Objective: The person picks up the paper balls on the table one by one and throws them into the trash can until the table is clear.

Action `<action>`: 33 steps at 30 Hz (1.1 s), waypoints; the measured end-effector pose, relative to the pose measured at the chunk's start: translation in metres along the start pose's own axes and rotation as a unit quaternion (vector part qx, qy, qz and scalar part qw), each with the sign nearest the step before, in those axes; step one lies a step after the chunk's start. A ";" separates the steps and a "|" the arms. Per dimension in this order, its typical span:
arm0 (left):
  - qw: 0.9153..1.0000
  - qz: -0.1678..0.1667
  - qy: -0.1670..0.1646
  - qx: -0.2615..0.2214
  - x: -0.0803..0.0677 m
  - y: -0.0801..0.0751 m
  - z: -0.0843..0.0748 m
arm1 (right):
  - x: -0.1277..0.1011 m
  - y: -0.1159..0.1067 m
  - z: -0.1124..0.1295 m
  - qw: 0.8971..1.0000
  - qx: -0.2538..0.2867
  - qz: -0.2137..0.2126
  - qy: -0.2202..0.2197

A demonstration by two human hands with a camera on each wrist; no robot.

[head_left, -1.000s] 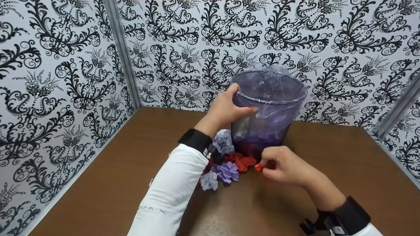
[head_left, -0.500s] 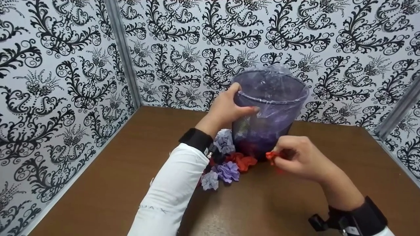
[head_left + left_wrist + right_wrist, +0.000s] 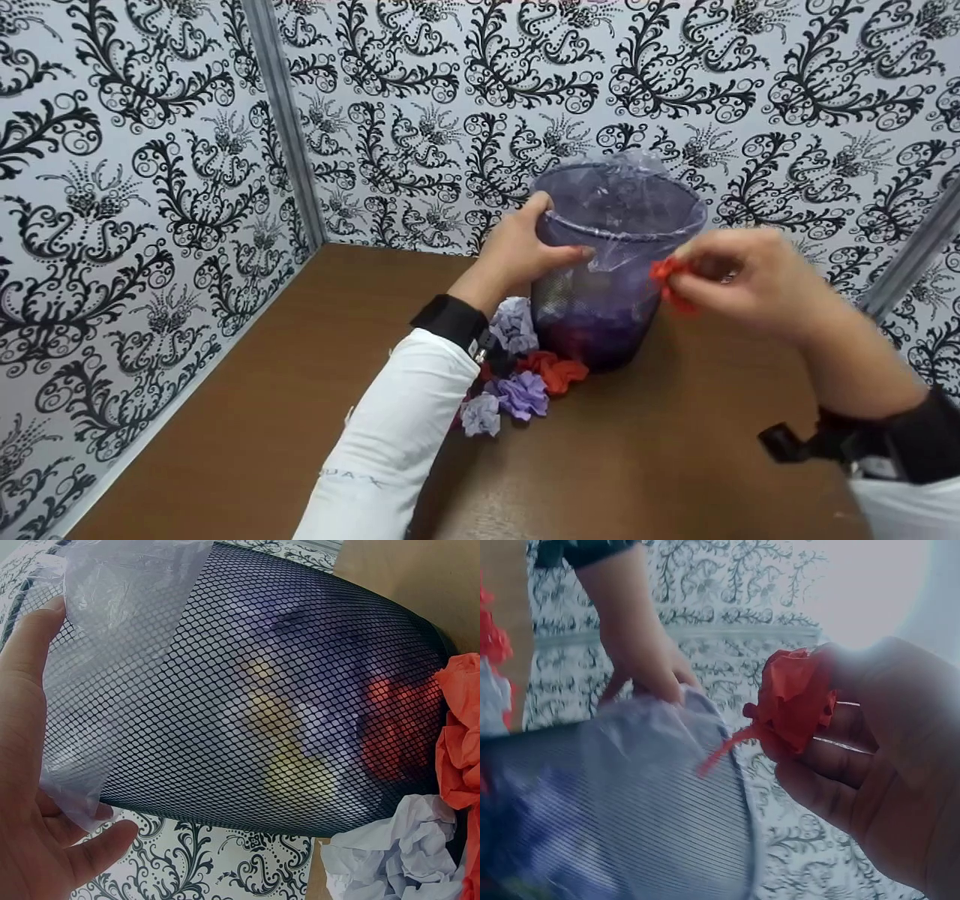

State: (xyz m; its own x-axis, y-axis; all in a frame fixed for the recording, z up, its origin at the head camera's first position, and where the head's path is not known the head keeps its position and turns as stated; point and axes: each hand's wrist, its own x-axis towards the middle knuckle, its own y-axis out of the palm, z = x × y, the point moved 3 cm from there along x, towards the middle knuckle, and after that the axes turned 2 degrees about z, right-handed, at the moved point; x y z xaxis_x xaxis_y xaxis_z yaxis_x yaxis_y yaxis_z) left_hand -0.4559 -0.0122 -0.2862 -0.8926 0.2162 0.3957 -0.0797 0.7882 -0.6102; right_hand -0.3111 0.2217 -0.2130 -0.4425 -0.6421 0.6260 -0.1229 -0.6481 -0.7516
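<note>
My left hand (image 3: 521, 244) holds the mesh wastebasket (image 3: 600, 300) near its rim, thumb across the front over the clear plastic liner (image 3: 127, 607). Through the mesh in the left wrist view, purple, yellow, white and red crumpled paper shows inside. Close to the basket's right side, below the rim, my right hand (image 3: 757, 277) pinches a crumpled red paper (image 3: 795, 701) between thumb and fingers; a thin strip hangs off it. On the table beside the basket's foot lie crumpled papers: a red one (image 3: 555, 371), a purple one (image 3: 520, 394) and grey ones (image 3: 480, 415), partly behind my left forearm.
The brown table (image 3: 337, 315) ends at patterned wall panels (image 3: 405, 112) behind and to the left, with a grey metal post (image 3: 281, 120) at the corner. The basket stands near the back panel.
My right hand has lifted the red paper off the table and carried it up and to the right, alongside the basket. The left hand and basket have stayed almost still.
</note>
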 end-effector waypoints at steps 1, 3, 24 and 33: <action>1.000 0.002 -0.001 -0.004 0.000 0.000 0.000 | 0.003 -0.005 -0.004 1.000 -0.020 0.002 0.007; 1.000 0.001 0.001 -0.009 0.000 0.000 0.000 | 0.010 -0.015 -0.012 0.998 -0.054 0.011 0.030; 1.000 -0.003 0.006 -0.001 0.002 0.000 0.002 | 0.083 -0.048 -0.072 0.955 -0.110 0.042 0.271; 1.000 -0.007 0.018 0.011 0.002 0.001 0.002 | 0.100 -0.039 -0.097 0.933 -0.136 0.100 0.317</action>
State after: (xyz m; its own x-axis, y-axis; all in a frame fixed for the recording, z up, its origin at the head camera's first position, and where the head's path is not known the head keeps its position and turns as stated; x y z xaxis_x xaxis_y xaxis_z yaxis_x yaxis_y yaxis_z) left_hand -0.4585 -0.0127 -0.2876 -0.8747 0.2262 0.4287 -0.1025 0.7781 -0.6197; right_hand -0.4363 0.2228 -0.1412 -0.9066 -0.3123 0.2837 -0.1642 -0.3583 -0.9191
